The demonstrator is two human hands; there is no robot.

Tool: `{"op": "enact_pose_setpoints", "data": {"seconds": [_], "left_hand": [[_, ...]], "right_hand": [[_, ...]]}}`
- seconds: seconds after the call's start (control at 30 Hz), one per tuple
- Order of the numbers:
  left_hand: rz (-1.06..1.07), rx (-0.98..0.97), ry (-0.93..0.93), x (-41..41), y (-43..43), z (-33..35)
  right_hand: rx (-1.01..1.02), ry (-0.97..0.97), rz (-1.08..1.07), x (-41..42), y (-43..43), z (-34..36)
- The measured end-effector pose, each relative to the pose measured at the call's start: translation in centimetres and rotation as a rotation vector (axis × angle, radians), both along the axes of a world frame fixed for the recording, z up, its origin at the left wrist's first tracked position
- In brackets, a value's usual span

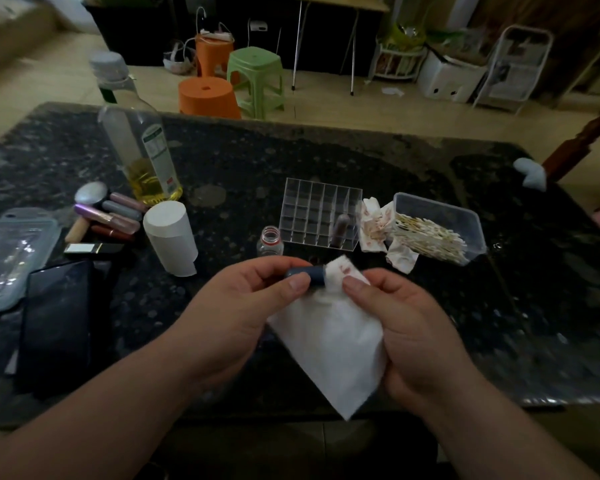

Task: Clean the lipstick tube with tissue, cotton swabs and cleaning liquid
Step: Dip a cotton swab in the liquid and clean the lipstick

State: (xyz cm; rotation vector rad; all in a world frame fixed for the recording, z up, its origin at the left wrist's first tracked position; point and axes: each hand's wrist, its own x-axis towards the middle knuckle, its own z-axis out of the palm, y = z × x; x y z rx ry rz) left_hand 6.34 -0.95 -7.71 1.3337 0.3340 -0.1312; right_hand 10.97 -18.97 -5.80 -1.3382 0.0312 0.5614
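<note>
Now wiping step: left hand (pixel 257 299) pinches dark blue lipstick tube (pixel 307 275) above table edge, right hand (pixel 392 317) pinches red-stained tissue (pixel 333 327) against tube end. Next likely needs cotton swab from box (pixel 440 211) beyond, maybe liquid from small open bottle (pixel 270 241).

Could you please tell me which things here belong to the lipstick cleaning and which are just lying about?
Job: tube, held by left hand; tissue, held by right hand; swabs; small open bottle, probably the liquid.
Lying about: spare lipsticks; plastic lid; dark case; stools.
</note>
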Motion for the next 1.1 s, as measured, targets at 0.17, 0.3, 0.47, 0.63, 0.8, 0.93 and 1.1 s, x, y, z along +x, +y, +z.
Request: {"op": "enact_pose_setpoints", "data": {"seconds": [0.17, 0.3, 0.47, 0.63, 0.8, 0.93, 1.1], "left_hand": [[0.037, -0.011, -0.021, 0.0, -0.3, 0.2], [0.028, -0.008, -0.024, 0.0, -0.3, 0.3], [0.036, 0.03, -0.026, -0.1, -0.3, 0.5], [-0.069, -0.01, -0.025, -0.2, 0.7, 1.1], [-0.151, -0.171, -0.015, -0.7, 0.6, 1.8], [-0.093, -0.201, -0.055, -0.9, 0.3, 1.3], [-0.108, 0.612, -0.334, -1.3, 0.8, 1.4]], "right_hand": [[-0.451, -0.766, 0.063, 0.4, -0.9, -0.3], [-0.471, -0.953, 0.194, 0.3, -0.6, -0.7], [-0.474, -1.148, 0.153, 0.3, -0.2, -0.6], [-0.481, -1.217, 0.207, 0.5, -0.2, -0.8], [-0.48, -1.09, 0.429, 0.5, -0.2, -0.4], [-0.242, -0.553, 0.366, -0.3, 0.6, 0.0], [0.119, 0.329, 0.346, -0.4, 0.8, 1.1]]}}
